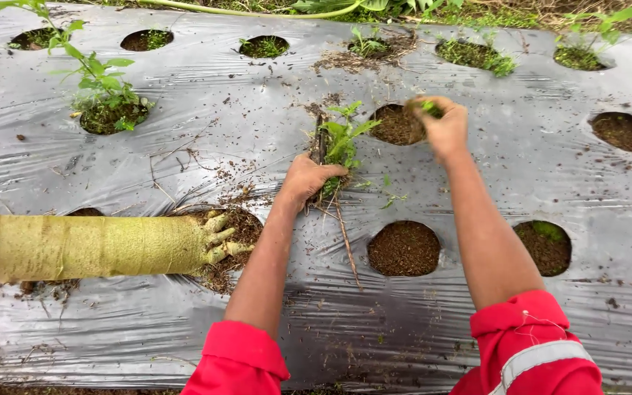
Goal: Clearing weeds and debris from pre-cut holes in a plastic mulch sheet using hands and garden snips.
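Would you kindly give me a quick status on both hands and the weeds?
Left hand shut on weed clump. Right hand pinching green sprig at soil hole. Yellow-green trunk lies left, clear of both.

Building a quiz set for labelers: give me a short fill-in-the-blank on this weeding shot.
1. The left hand grips a clump of green ____ at a slit in the plastic sheet.
2. The right hand holds a bit of greenery at the edge of a round ____ of soil.
3. The yellow-green stalk lies to the ____ of the left hand.

Missing words: weeds; hole; left
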